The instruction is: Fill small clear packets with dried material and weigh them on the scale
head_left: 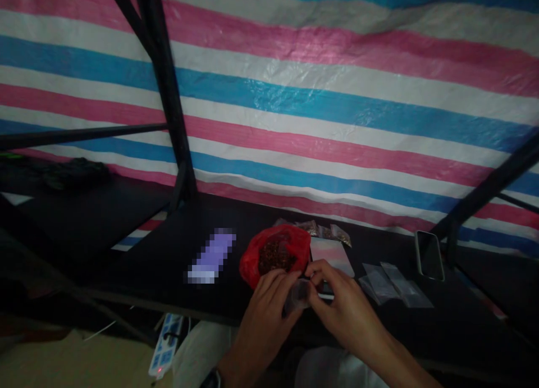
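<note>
Between my two hands is a small clear plastic bag, held upright near the table's front edge. My left hand grips its left side, fingers curled round it. The thumb and fingers of my right hand pinch its right edge. Just beyond my hands sits an open red plastic bag with small brown bits inside. A flat device with a pale top plate, like a small scale, lies behind my right hand, which partly covers it. Several small filled clear bags lie behind it.
Several flat clear bags lie to the right, with a phone beyond them. A blurred-out purple rectangle is at left. Black frame posts stand before a striped sheet. A power strip is below the black table.
</note>
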The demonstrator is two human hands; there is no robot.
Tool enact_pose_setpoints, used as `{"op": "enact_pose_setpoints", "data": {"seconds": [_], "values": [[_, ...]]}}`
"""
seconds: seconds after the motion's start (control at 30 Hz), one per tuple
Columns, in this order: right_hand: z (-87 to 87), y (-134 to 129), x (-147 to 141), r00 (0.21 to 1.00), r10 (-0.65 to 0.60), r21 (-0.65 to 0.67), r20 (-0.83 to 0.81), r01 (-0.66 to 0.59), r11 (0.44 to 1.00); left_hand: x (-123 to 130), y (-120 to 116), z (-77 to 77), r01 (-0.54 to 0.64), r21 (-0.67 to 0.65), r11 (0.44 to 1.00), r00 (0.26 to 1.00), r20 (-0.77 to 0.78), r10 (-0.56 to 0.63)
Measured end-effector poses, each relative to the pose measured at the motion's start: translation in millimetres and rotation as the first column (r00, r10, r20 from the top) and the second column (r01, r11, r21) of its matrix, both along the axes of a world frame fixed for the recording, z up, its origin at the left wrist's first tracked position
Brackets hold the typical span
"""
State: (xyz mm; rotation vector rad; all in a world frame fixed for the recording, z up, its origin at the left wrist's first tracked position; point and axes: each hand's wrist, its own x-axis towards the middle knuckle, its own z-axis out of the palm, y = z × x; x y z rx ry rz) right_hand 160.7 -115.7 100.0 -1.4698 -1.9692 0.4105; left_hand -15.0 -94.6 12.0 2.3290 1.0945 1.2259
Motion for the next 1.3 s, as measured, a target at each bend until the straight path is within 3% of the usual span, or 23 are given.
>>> {"op": "enact_pose_setpoints", "data": {"seconds": [0.13,0.23,0.37,0.47,0.53,0.63,0.83,1.0,1.3], "values": [[-1.0,7,-15,0.996,0.084,-0.042,0.011,-0.083,0.996,-12,-4,-2.5,0.017,-0.170,0.985,1.000,0.026,-0.013],[0.2,11,-24,0.988,0.153,-0.081,0.026,-0.150,0.985,-19,-6,-3.3,0.058,-0.315,0.947,0.991,0.135,-0.016],[-1.8,20,-29,0.977,0.211,-0.134,-0.016,-0.211,0.968,-30,-2,-6.7,0.112,-0.391,0.913,0.956,0.294,0.008],[-7.6,40,-27,0.982,0.186,-0.089,-0.013,-0.187,0.978,-36,4,-10.5,0.080,-0.470,0.879,0.925,0.364,0.110],[-12.7,61,-25,0.983,0.123,-0.013,0.139,-0.122,0.992,-38,9,-12.2,0.052,-0.515,0.855,0.917,0.363,0.163],[-19.4,92,-22,0.889,0.064,0.015,0.454,-0.079,0.997,-35,14,-13.9,0.028,-0.521,0.853,0.939,0.306,0.155],[-20.6,121,-25,0.819,0.062,-0.068,0.570,-0.028,0.997,-26,13,-19.8,-0.014,-0.464,0.886,0.971,0.204,0.122],[-18.8,124,-32,0.809,0.012,-0.063,0.588,0.031,0.998,-25,11,-22.1,0.029,-0.486,0.873,0.970,0.226,0.093],[-26.3,125,-32,0.912,0.155,-0.203,0.379,-0.081,0.976,-27,17,-23.9,0.107,-0.530,0.841,0.928,0.356,0.107]]}}
